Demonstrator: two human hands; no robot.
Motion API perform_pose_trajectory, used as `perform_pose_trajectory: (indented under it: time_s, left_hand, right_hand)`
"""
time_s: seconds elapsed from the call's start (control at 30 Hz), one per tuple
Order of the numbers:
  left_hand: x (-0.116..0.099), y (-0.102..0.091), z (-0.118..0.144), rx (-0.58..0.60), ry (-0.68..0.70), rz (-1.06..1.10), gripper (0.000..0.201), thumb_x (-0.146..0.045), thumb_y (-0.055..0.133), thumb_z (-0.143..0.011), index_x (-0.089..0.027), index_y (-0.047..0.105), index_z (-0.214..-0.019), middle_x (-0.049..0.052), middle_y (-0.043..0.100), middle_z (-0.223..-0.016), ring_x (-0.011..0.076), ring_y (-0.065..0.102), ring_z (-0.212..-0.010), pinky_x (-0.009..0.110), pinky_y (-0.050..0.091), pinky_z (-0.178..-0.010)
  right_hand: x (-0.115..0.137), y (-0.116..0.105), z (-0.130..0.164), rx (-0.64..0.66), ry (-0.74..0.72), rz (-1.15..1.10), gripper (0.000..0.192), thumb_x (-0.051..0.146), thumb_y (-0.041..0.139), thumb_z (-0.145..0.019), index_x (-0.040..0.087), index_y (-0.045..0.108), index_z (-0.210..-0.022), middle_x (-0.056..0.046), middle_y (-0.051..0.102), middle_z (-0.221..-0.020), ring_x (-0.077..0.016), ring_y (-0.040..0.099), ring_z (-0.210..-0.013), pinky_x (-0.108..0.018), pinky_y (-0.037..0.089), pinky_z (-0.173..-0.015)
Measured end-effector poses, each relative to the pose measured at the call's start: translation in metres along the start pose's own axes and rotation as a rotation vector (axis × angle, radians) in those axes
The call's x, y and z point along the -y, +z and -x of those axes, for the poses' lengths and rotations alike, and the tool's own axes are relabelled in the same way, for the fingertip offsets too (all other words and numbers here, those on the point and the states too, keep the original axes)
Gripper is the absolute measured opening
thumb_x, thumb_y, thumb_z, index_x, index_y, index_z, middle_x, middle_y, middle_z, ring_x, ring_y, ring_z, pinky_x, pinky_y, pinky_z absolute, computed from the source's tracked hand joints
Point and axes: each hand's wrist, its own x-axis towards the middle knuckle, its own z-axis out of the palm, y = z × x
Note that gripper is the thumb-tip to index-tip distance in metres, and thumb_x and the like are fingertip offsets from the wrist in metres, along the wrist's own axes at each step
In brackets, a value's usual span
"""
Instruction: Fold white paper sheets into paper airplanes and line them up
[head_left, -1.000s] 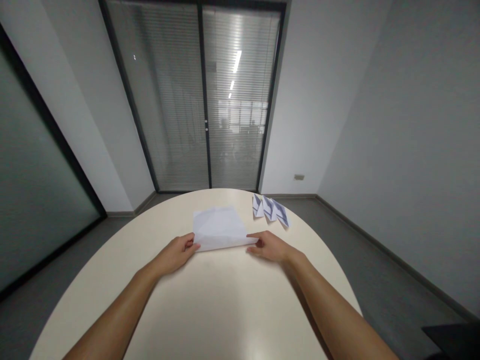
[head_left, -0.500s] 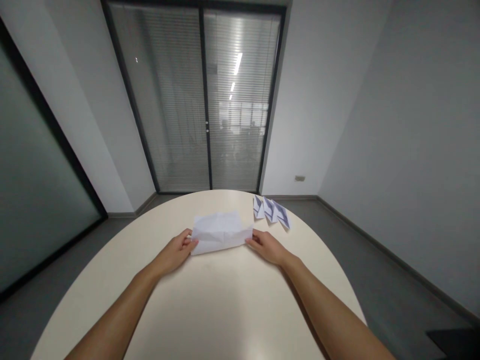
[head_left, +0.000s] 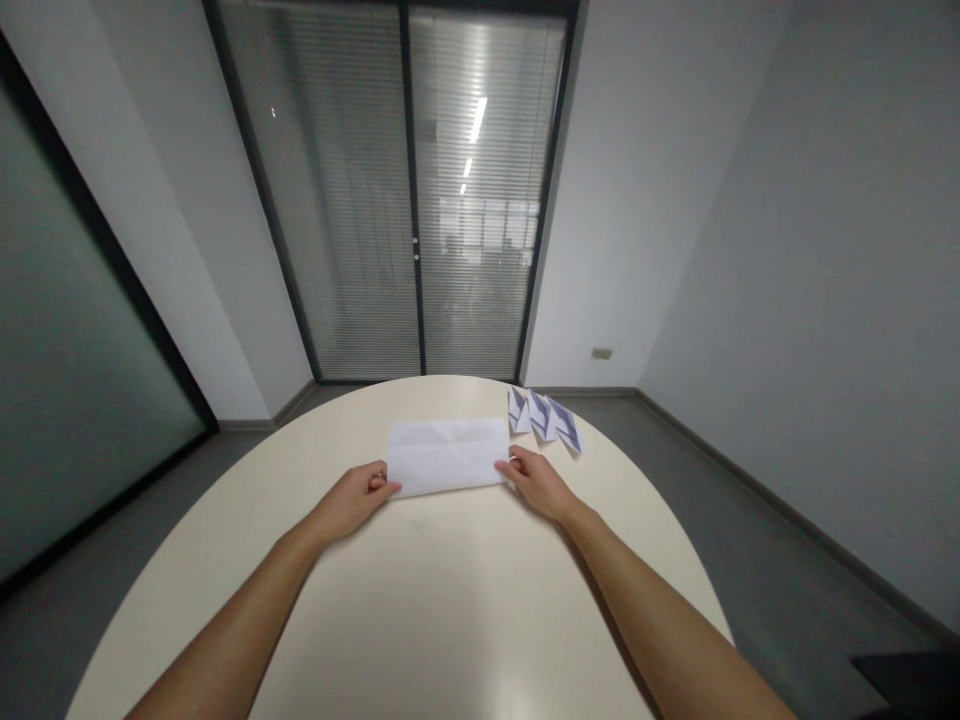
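Observation:
A white sheet of paper with faint crease lines lies spread between my hands, its long side across the table. My left hand pinches the near left corner, thumb on top and fingers curled at the edge. On the other side my right hand grips the near right corner in the same way, thumb over the paper. The fingers under the sheet are partly hidden. Just beyond my right hand stand three folded paper pieces in a row, with pointed corners.
The round cream table spreads beneath both forearms. Past its far edge is a glass door with blinds in a dark frame. A wall socket is low on the back wall. Something dark shows at the lower right.
The sheet looks flatter and more evenly spread than before, its far right part now level with the rest. My right hand has shifted slightly away from me; both hands keep their hold.

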Motion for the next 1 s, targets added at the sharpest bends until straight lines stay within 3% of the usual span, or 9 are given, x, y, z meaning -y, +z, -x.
perform_pose_trajectory:
  time_s: [0.2,0.33,0.57,0.7,0.87,0.93,1.0]
  left_hand:
    - [0.000,-0.001,-0.003,0.007,-0.044,0.003,0.039,-0.058,0.063,-0.074,-0.019,0.058,-0.078,-0.005,0.045,-0.057,0.0136,0.041,-0.055,0.023,0.027,-0.052]
    - [0.000,-0.002,-0.004,0.039,-0.011,-0.007,0.041,-0.060,0.059,-0.076,-0.018,0.058,-0.078,-0.005,0.045,-0.059,0.0129,0.039,-0.055,0.024,0.025,-0.052]
    - [-0.006,-0.004,-0.004,-0.067,-0.033,-0.053,0.036,-0.055,0.061,-0.073,-0.021,0.051,-0.067,-0.005,0.045,-0.055,0.0135,0.042,-0.053,0.025,0.028,-0.053]
    - [-0.004,-0.001,-0.004,-0.082,-0.078,-0.105,0.035,-0.050,0.060,-0.075,-0.018,0.060,-0.089,-0.001,0.059,-0.062,0.0184,0.056,-0.059,0.027,0.036,-0.057]
    - [-0.003,0.007,-0.002,-0.125,-0.155,-0.439,0.050,-0.044,0.055,-0.084,-0.014,0.054,-0.124,0.007,0.070,-0.081,0.0253,0.068,-0.079,0.031,0.043,-0.068]
    - [-0.006,0.013,0.000,-0.192,-0.164,-0.576,0.057,-0.046,0.053,-0.087,-0.012,0.050,-0.133,0.013,0.071,-0.096,0.0299,0.068,-0.094,0.036,0.046,-0.078]
    - [-0.010,0.021,0.002,-0.286,-0.057,-0.660,0.059,-0.046,0.049,-0.090,-0.010,0.047,-0.137,0.020,0.066,-0.119,0.0342,0.061,-0.113,0.043,0.045,-0.092]
  right_hand:
    - [-0.005,0.002,0.000,0.041,-0.035,-0.031,0.033,0.053,0.051,-0.094,0.020,0.051,-0.087,0.004,0.054,-0.068,-0.0145,0.048,-0.065,-0.026,0.034,-0.061]
    - [-0.004,0.003,0.000,0.022,-0.022,-0.042,0.034,0.049,0.051,-0.095,0.018,0.057,-0.106,0.003,0.057,-0.068,-0.0150,0.050,-0.063,-0.026,0.035,-0.061]
    - [0.010,0.000,0.002,0.005,0.003,-0.025,0.040,0.045,0.053,-0.094,0.013,0.060,-0.118,-0.001,0.065,-0.073,-0.0162,0.055,-0.065,-0.027,0.037,-0.061]
    - [0.013,-0.001,0.002,0.018,-0.002,-0.014,0.041,0.043,0.053,-0.095,0.013,0.061,-0.121,-0.003,0.068,-0.078,-0.0173,0.058,-0.070,-0.027,0.040,-0.064]
    - [0.009,-0.001,0.001,0.044,-0.058,0.054,0.038,0.037,0.052,-0.095,0.013,0.062,-0.122,-0.002,0.065,-0.073,-0.0163,0.054,-0.065,-0.027,0.038,-0.063]
    - [0.010,-0.003,0.001,0.066,-0.089,0.076,0.034,0.035,0.051,-0.095,0.014,0.064,-0.118,-0.001,0.063,-0.072,-0.0160,0.053,-0.064,-0.027,0.037,-0.063]
    - [0.013,-0.006,0.002,0.089,-0.117,0.086,0.030,0.034,0.049,-0.096,0.015,0.065,-0.112,0.000,0.061,-0.071,-0.0159,0.051,-0.065,-0.027,0.037,-0.063]
